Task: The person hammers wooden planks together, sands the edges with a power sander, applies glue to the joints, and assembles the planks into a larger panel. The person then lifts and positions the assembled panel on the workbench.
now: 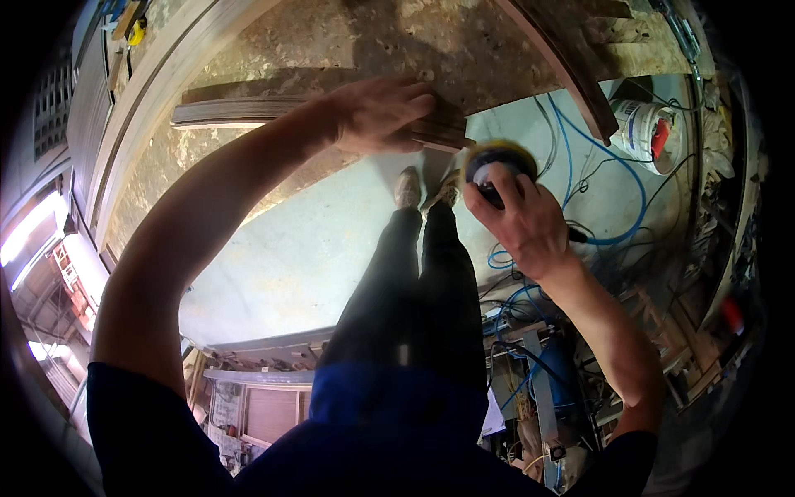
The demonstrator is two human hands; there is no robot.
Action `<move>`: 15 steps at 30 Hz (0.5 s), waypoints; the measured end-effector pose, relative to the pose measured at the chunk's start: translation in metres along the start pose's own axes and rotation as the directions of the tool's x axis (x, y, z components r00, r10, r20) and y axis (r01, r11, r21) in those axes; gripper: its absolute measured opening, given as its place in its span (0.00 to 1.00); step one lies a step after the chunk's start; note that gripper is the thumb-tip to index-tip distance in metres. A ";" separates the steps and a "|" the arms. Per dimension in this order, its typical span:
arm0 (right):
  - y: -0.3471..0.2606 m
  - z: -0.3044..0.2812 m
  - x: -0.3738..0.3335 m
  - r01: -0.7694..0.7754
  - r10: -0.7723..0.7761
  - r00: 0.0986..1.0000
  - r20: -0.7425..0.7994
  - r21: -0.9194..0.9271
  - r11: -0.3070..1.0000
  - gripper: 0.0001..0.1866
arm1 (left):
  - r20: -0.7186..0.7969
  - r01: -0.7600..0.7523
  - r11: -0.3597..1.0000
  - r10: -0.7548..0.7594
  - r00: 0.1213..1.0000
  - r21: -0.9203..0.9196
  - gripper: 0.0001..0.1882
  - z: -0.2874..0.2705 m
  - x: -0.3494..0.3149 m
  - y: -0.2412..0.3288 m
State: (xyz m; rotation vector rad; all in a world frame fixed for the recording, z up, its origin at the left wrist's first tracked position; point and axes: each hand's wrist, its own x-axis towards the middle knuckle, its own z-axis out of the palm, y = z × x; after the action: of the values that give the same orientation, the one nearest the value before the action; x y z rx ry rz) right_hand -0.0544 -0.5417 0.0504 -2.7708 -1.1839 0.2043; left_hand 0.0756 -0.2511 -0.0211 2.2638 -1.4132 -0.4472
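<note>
A grooved strip of brown wood (236,111) lies near the edge of a worn, stained workbench (302,50). My left hand (383,114) grips it close to its right end, the fingers curled over the wood and partly hidden. That end juts past the bench edge above the floor. My right hand (523,225) is wrapped round the top of a round orbital sander (502,156) with a yellowish rim. The sander's pad is right beside the strip's end; I cannot tell whether they touch.
A long pale wooden board (178,58) spans the bench's left side. At right, a dark wooden piece (571,74) overhangs the edge near a white bucket (650,137). Blue hose (633,224) and cables loop over the pale floor (290,265). Clutter stands lower right.
</note>
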 end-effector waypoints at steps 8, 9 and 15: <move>0.003 0.004 -0.007 -0.116 0.121 0.992 -0.019 0.170 0.979 0.23 | 0.021 -0.015 1.000 0.014 1.000 0.027 0.23 -0.004 -0.003 0.006; 0.005 0.010 -0.014 -0.124 0.128 0.992 -0.013 0.185 0.975 0.23 | -0.030 -0.049 0.997 0.051 0.998 0.062 0.23 0.003 -0.002 0.007; -0.016 -0.016 -0.145 -0.445 0.449 0.885 0.127 0.517 0.731 0.24 | 0.130 0.160 0.951 -0.199 0.971 0.265 0.29 0.007 -0.023 0.028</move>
State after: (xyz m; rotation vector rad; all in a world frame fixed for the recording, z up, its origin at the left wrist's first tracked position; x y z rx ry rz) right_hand -0.1623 -0.6367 0.0801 -2.4732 -0.3330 0.4865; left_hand 0.0409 -0.2426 -0.0121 2.6299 -1.4122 -0.5375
